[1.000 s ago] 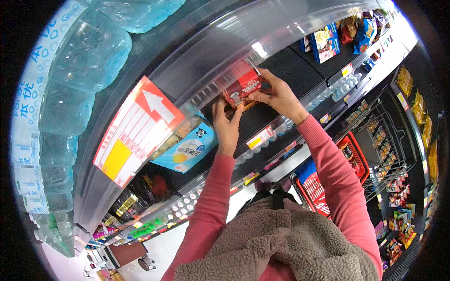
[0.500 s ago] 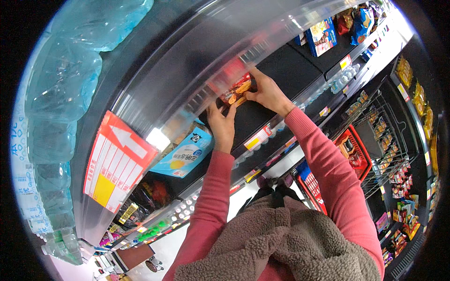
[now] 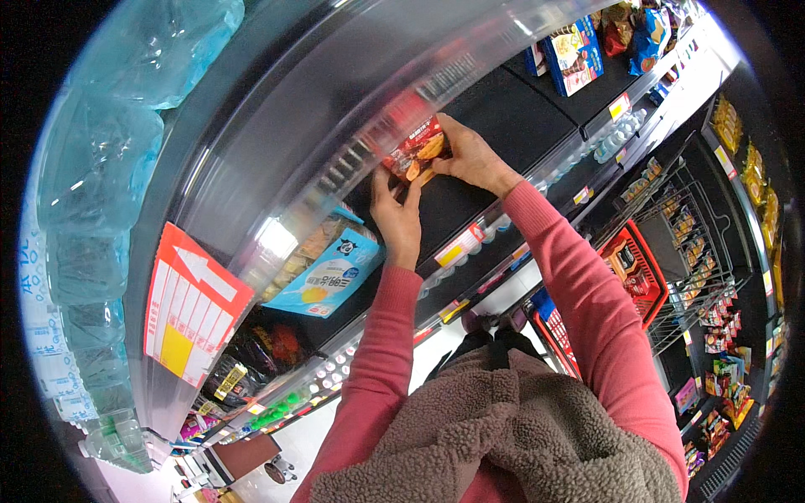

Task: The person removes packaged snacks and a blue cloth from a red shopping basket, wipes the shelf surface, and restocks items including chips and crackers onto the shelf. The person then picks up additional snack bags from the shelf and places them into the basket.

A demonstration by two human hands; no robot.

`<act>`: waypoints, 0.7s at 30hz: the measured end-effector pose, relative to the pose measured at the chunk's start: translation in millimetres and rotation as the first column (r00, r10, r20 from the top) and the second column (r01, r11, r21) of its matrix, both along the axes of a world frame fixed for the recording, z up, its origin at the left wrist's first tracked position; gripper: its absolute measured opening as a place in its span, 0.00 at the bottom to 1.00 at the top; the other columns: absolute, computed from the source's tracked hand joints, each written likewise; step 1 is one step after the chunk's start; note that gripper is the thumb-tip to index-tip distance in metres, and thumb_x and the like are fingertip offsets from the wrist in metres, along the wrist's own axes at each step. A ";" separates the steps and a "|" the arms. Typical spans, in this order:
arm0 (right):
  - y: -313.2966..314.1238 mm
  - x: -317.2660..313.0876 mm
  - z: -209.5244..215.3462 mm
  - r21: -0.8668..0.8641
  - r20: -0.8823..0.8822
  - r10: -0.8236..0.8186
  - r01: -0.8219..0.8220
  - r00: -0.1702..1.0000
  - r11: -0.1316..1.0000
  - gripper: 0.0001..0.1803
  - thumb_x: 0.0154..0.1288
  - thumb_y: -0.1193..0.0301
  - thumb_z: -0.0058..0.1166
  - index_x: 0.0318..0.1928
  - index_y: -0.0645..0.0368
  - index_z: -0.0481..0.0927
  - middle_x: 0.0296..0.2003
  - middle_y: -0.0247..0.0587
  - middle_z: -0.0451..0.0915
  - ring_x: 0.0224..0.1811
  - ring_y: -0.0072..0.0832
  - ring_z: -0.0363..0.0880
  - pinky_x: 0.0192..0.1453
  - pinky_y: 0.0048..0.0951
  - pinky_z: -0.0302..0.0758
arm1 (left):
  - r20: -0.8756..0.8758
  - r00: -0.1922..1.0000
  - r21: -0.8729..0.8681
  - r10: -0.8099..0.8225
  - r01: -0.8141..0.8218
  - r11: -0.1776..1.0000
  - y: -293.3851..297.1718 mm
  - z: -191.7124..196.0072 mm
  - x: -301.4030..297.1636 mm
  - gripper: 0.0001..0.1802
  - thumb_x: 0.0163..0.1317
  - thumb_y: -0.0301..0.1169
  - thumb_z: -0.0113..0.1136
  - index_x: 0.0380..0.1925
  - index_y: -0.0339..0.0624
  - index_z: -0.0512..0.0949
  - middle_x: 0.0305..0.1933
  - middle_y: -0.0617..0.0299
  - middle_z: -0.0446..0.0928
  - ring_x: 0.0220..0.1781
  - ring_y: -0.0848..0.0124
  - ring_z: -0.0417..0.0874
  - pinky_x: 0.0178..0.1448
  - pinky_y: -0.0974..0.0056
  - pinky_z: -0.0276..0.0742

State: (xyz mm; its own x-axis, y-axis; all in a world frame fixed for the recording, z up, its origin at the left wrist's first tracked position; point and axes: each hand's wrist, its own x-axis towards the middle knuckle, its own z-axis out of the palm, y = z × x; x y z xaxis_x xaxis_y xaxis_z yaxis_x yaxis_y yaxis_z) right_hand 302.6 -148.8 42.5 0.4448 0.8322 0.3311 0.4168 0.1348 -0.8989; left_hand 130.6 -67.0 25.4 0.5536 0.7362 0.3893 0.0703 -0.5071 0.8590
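Head view: we see a red box (image 3: 418,149) in the upper centre of the frame, at the dark shelf (image 3: 524,113). The left hand (image 3: 397,220) pinches its lower end between thumb and fingers; the right hand (image 3: 476,159) pinches its right side likewise. We find a light-blue package (image 3: 331,270) left of centre, a red basket (image 3: 663,290) at right.
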 end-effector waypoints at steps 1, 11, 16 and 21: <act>0.3 0.3 -1.1 0.016 0.011 0.002 -0.002 1.000 1.000 0.47 0.52 0.78 0.68 0.75 0.59 0.67 0.67 0.53 0.76 0.70 0.43 0.77 0.75 0.38 0.73 | 0.005 1.000 0.022 -0.001 0.001 1.000 -1.1 -0.3 0.3 0.37 0.66 0.20 0.69 0.74 0.36 0.66 0.70 0.44 0.74 0.65 0.56 0.83 0.65 0.53 0.85; -2.5 1.9 -15.0 0.057 0.082 -0.055 0.050 0.995 0.997 0.44 0.53 0.79 0.68 0.73 0.61 0.69 0.66 0.54 0.76 0.68 0.44 0.78 0.74 0.37 0.74 | 0.048 0.999 -0.096 -0.021 0.025 0.995 0.3 -7.3 1.7 0.37 0.66 0.20 0.69 0.74 0.38 0.67 0.68 0.46 0.75 0.64 0.56 0.84 0.65 0.53 0.84; -6.7 1.3 -16.8 0.052 -0.049 -0.007 0.009 0.999 0.999 0.43 0.54 0.81 0.66 0.73 0.62 0.70 0.66 0.54 0.76 0.68 0.44 0.78 0.75 0.36 0.74 | -0.042 0.999 -0.035 0.014 -0.015 0.999 -0.4 -6.2 0.4 0.41 0.66 0.22 0.70 0.78 0.37 0.62 0.70 0.43 0.73 0.68 0.54 0.81 0.66 0.51 0.84; -34.7 -9.4 -5.5 0.126 -0.001 -0.133 0.132 0.991 0.983 0.37 0.57 0.82 0.62 0.70 0.63 0.73 0.65 0.54 0.77 0.67 0.46 0.78 0.73 0.39 0.75 | -0.165 0.985 -0.038 0.044 -0.051 0.998 -11.4 -6.1 -13.4 0.46 0.67 0.26 0.71 0.81 0.38 0.56 0.78 0.41 0.66 0.75 0.54 0.74 0.70 0.51 0.81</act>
